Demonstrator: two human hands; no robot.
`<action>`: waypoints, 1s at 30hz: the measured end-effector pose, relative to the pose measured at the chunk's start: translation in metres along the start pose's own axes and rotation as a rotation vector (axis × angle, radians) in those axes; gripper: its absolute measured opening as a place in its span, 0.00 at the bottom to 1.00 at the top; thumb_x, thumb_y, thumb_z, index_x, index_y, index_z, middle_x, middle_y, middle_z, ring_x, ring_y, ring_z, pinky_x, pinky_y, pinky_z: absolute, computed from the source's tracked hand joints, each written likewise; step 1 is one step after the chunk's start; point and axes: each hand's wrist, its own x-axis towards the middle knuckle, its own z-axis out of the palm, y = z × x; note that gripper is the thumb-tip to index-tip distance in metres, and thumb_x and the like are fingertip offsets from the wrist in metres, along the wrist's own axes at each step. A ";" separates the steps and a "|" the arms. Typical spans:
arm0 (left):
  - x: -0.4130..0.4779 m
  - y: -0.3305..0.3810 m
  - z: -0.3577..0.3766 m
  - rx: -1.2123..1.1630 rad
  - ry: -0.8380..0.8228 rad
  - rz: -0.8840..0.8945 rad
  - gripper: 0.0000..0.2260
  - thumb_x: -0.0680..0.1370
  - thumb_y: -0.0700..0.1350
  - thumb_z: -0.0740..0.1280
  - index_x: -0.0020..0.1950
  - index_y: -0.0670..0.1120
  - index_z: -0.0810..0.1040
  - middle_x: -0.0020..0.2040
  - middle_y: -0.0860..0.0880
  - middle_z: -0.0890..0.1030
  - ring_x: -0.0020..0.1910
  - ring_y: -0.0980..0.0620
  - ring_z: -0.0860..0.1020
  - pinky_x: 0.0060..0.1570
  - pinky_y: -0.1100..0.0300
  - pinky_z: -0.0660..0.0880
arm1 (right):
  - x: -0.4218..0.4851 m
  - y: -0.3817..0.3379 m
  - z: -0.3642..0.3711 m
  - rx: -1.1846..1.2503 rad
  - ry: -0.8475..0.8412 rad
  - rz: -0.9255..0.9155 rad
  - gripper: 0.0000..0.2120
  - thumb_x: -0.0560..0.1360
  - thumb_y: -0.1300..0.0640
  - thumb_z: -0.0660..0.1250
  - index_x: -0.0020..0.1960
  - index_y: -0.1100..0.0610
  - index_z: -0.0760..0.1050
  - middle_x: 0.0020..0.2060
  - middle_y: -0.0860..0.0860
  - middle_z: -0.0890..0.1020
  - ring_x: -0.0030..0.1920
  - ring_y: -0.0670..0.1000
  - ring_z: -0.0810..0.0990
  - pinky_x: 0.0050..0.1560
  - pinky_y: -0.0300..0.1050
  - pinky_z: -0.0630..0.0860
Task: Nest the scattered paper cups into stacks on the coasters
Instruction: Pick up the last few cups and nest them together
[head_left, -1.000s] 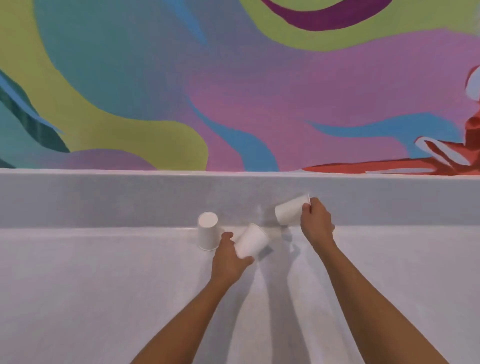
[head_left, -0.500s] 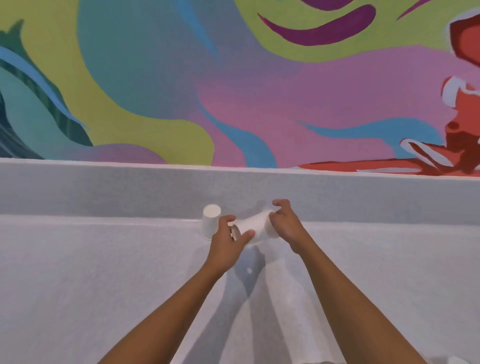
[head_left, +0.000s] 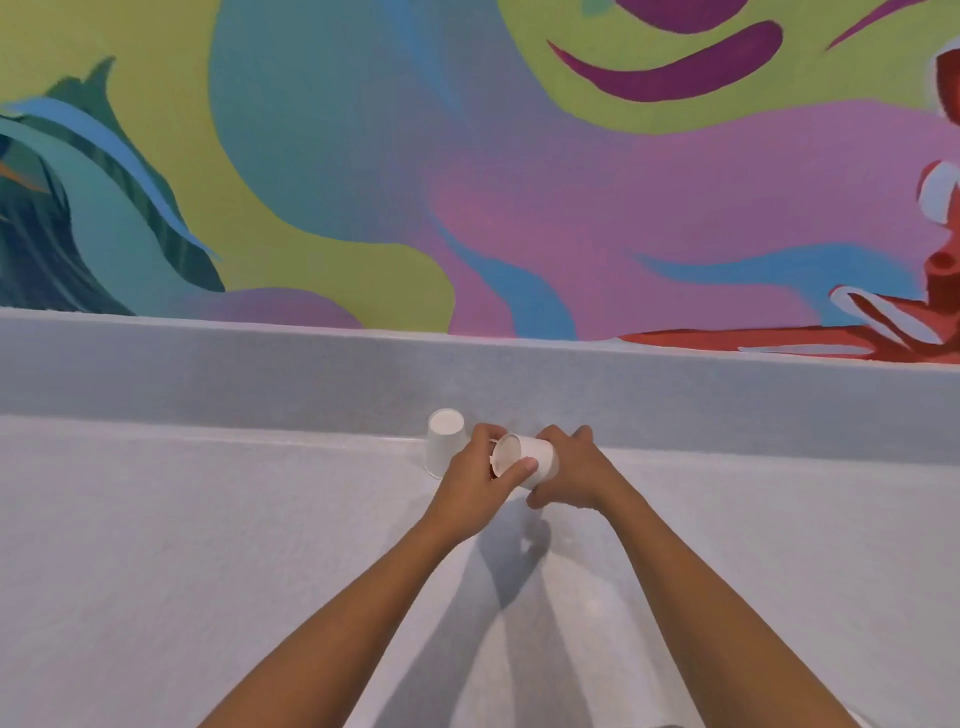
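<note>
Paper cups (head_left: 532, 457) are held at the end of two bare forearms that reach in from the near edge across a pale, speckled worktop (head_left: 208, 571). The left hand (head_left: 475, 475) curls round the end turned toward the camera, its thumb lying across the lower rim. The right hand (head_left: 579, 475) wraps the other end, fingers over the top. Both hands grip tightly, almost touching each other, and the cups lie on their side just above the surface.

A second ago each hand carried its own cup, well apart. Half a second ago the two were brought end to end. Now only one short cup shape shows between the hands, so one cup has most likely slid inside the other. That would make the first nested pair, not yet set down.

Just beside the left hand, farther back, a third cup (head_left: 445, 441) stands upside down on the worktop, close against a low grey ledge (head_left: 260, 374). It probably joins the stack next. No coaster is in view.

Beyond the ledge rises a wall mural (head_left: 519, 182) of green, blue, pink and red swirls.
</note>
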 end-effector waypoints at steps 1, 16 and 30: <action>0.000 -0.004 -0.003 0.050 -0.037 0.021 0.20 0.77 0.53 0.67 0.65 0.47 0.67 0.58 0.51 0.76 0.54 0.52 0.77 0.52 0.61 0.74 | 0.001 0.002 0.001 -0.025 -0.014 0.024 0.34 0.63 0.53 0.78 0.64 0.51 0.66 0.59 0.54 0.64 0.48 0.56 0.77 0.46 0.48 0.81; 0.076 -0.093 -0.006 0.213 0.288 -0.447 0.39 0.65 0.53 0.78 0.69 0.43 0.65 0.65 0.43 0.71 0.65 0.40 0.70 0.59 0.48 0.70 | 0.031 0.034 -0.003 0.353 0.080 0.109 0.31 0.66 0.48 0.77 0.64 0.53 0.68 0.57 0.51 0.75 0.55 0.52 0.75 0.50 0.44 0.74; 0.037 -0.059 0.002 0.183 0.112 -0.190 0.27 0.64 0.54 0.77 0.54 0.49 0.66 0.51 0.51 0.78 0.50 0.48 0.78 0.52 0.50 0.77 | 0.016 -0.006 -0.026 1.219 0.138 -0.052 0.26 0.74 0.48 0.69 0.69 0.48 0.64 0.61 0.49 0.77 0.58 0.50 0.77 0.48 0.44 0.75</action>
